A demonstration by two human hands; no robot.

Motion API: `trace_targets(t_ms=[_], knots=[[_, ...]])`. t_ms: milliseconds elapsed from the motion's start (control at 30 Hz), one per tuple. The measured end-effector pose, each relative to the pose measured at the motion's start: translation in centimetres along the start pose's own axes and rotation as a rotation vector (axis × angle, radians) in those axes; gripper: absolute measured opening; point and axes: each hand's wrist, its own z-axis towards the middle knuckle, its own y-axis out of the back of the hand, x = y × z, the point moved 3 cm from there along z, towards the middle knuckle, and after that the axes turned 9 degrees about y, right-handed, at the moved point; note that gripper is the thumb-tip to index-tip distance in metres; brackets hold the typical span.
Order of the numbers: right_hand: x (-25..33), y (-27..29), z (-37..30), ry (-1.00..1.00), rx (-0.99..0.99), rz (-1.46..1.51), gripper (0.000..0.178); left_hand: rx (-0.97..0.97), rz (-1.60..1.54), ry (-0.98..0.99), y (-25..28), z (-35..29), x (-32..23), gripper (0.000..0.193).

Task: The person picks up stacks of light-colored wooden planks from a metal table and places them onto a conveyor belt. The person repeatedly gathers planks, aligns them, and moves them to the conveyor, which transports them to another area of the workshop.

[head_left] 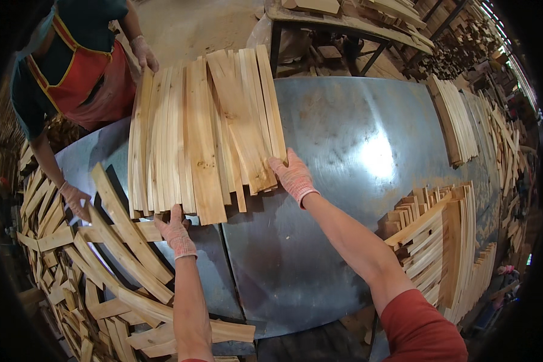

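Observation:
A wide row of pale wooden slats (202, 139) lies side by side on the metal tabletop (338, 139), with one wider board lying aslant on top. My left hand (176, 234), in a pinkish knit glove, grips the near ends of the slats at the row's left part; its fingertips are partly hidden. At the near right corner, my right hand (294, 177), gloved alike, has its thumb and fingers closed on the outermost slats. Across the table a person in a red apron (90, 81) has one gloved hand (145, 53) by the row's far left corner.
The person's other gloved hand (76, 200) touches loose slats in a jumbled heap (111, 295) at the left. Stacked slats (455, 241) stand at the right, with another bundle (452, 120) farther back. A wooden bench (344, 21) stands behind the table.

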Motion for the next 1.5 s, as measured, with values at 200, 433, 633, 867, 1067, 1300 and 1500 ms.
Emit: trace_targets(t_ms=[200,433,633,867,1067,1300,1500], knots=[[0.8,2.5,0.4,0.054,0.089,0.100,0.073,0.122,0.400,-0.275,3.0,-0.9,1.9,0.061],[-1.3,5.3,2.8,0.058,0.096,0.147,0.064,0.295,0.874,-0.297,-0.2,-6.4,-3.9,0.086],[0.2,4.5,2.2,0.036,0.098,0.144,0.062,0.380,0.845,-0.325,-1.9,-3.3,-3.1,0.119],[-0.9,5.1,0.7,0.042,0.077,0.115,0.062,0.313,0.858,-0.424,-2.2,-4.4,-2.9,0.114],[-2.4,7.4,-7.7,-0.015,0.070,0.148,0.063,0.324,0.873,-0.475,2.5,-9.4,-0.3,0.113],[-7.9,10.5,-24.5,-0.099,0.027,0.215,0.060,0.394,0.946,-0.267,13.4,-19.5,4.4,0.114],[-17.6,13.3,-33.4,-0.088,0.083,-0.003,0.059,0.561,1.298,-0.016,21.3,-21.8,5.3,0.092]])
